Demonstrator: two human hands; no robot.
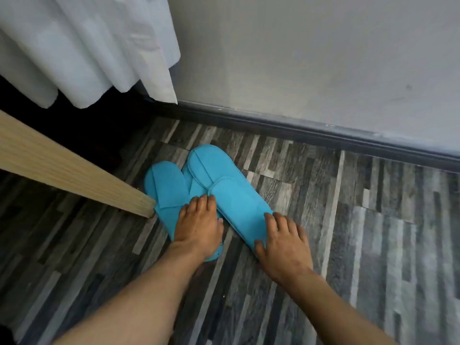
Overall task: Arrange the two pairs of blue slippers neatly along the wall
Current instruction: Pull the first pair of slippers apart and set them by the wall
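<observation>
The blue slippers point(199, 188) lie in an overlapping heap on the striped floor point(348, 245), at about 12 o'clock from my hands and short of the dark skirting board point(298, 127) under the wall point(311, 58). I count one slipper at 10 o'clock against the wooden beam point(74, 168), one broad one on top toward 1 o'clock, and more beneath; how many I cannot tell. My left hand point(198, 225) rests flat, fingers spread, on the middle of the heap. My right hand point(283, 241) lies open on the near end of the top slipper point(229, 190), thumb at its edge, gripping nothing. They look thin, soft and light, like flat cloth. I judge they will flop if pinched at one end, so I would hold each by the sole edge near the strap, or slide them flat.
</observation>
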